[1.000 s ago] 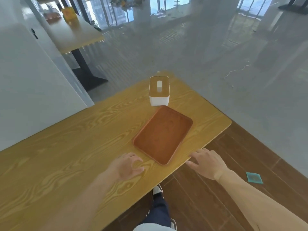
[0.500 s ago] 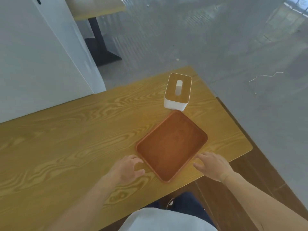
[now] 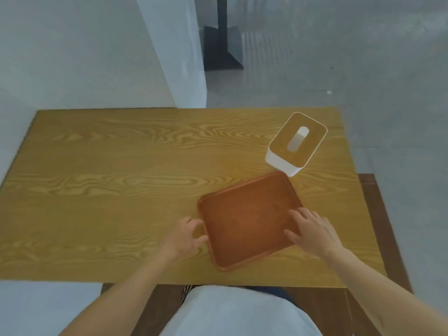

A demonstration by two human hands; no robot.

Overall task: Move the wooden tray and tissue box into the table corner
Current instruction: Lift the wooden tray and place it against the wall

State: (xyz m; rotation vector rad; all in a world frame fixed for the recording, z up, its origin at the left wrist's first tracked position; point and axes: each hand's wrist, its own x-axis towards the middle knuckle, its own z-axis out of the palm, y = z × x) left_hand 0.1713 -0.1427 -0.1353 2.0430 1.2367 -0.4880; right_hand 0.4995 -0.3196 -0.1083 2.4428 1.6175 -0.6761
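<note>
A reddish-brown wooden tray (image 3: pixel 247 219) lies flat and skewed on the right part of the yellow wood-grain table (image 3: pixel 116 180). My left hand (image 3: pixel 185 238) curls against the tray's left rim, thumb and forefinger at the edge. My right hand (image 3: pixel 312 231) lies over the tray's right rim with its fingers spread on the inside surface. A white tissue box (image 3: pixel 297 145) with a wooden lid and a slot stands just beyond the tray's far corner, close to the table's far right corner.
A white pillar (image 3: pixel 174 57) and wall meet the table's far edge at the left. Another table's black base (image 3: pixel 221 47) stands on the grey floor behind. The table's right edge drops to dark wood flooring (image 3: pixel 378 214). My torso is against the near edge.
The view has swung left and down to face the table squarely. Both hands have moved forward from the table's near edge to the tray's two sides. Tray and box have kept their places.
</note>
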